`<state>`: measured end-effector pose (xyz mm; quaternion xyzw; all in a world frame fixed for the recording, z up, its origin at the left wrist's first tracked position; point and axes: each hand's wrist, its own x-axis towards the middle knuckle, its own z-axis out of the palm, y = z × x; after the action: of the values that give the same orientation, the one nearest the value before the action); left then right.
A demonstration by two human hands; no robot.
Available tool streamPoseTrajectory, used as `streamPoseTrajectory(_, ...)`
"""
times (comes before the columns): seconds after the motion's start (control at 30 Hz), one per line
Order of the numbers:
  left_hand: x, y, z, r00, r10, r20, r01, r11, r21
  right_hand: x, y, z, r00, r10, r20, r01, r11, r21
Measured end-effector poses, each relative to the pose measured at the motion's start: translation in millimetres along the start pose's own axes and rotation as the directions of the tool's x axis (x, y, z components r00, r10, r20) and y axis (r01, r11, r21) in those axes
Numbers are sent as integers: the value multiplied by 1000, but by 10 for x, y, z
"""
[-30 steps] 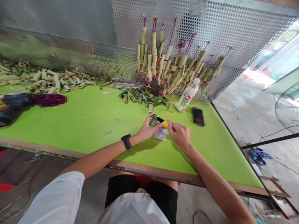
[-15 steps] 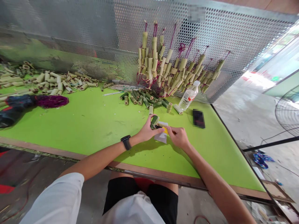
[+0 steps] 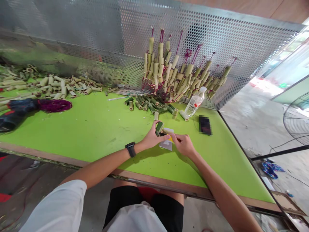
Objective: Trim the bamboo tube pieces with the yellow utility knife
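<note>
Toward the left end of the bright green tabletop (image 3: 87,132), a black, red-marked power tool (image 3: 18,112) lies beside a bundle of purple cord (image 3: 55,105). Further right, the left hand (image 3: 151,138), below a black wristwatch (image 3: 131,149), grasps a short dark-green bamboo tube (image 3: 159,128). Next comes a slim yellow-and-black hand tool (image 3: 170,138), its dark end at the tube, gripped by the right hand (image 3: 183,144). Beyond stands a clear plastic bottle (image 3: 193,104).

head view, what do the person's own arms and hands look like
The left hand and right hand wear no gloves. The left arm has a black watch-like band and a short white sleeve; no sleeve shows on the right arm.
</note>
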<state>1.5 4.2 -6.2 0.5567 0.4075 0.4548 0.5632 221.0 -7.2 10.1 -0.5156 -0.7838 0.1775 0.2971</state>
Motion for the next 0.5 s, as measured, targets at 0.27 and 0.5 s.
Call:
streamPoseTrajectory(0.27,12,21,-38,999,25,-25,-21,990,138,-15,-50,19,991,51,-125,-67,990,-126)
streamPoseTrajectory(0.5,13,-54,13,998,-32,-59,36,997,73,-9,-69,15,973,45,-225,-94,973,-213)
